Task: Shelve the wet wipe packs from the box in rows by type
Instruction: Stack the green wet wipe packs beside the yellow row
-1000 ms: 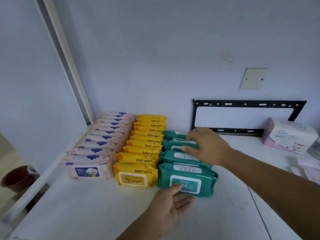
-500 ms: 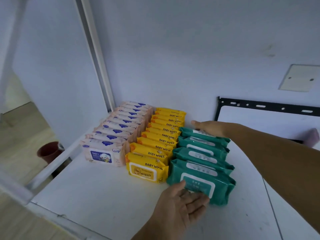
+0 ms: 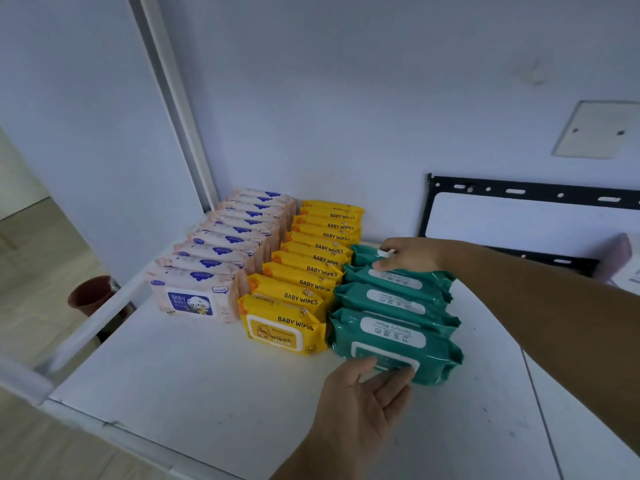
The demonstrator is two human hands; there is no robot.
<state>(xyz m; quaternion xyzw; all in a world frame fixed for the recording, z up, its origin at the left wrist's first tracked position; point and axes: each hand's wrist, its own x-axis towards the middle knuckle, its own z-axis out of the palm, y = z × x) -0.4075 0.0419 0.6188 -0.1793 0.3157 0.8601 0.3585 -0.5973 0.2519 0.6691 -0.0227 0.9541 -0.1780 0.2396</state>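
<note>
Green wet wipe packs (image 3: 394, 306) stand in a short row on the white shelf (image 3: 207, 393), four of them, each leaning on the one behind. Taking this green row as the landmark: just to its left, touching it, runs a longer row of yellow baby wipe packs (image 3: 308, 271), and left of that again a row of pale pink packs (image 3: 221, 258) with blue labels, both reaching back to the wall. The front green pack (image 3: 398, 344) sits foremost, level with the front yellow pack beside it.

At the near end of the green row the left hand (image 3: 360, 403) lies open, palm up, its fingertips (image 3: 391, 374) pressed against the front face of the front green pack. At the far end the right hand (image 3: 412, 254) reaches in from the right, fingers curled loosely over the top of the rearmost green pack (image 3: 363, 256), resting on it and not clamped round it.

Behind and right of the green row a black metal bracket (image 3: 533, 195) is fixed on the wall, with a blank wall plate (image 3: 595, 129) above it. Far left of the rows, below shelf level, a reddish-brown pot (image 3: 90, 294) stands on the floor.
</note>
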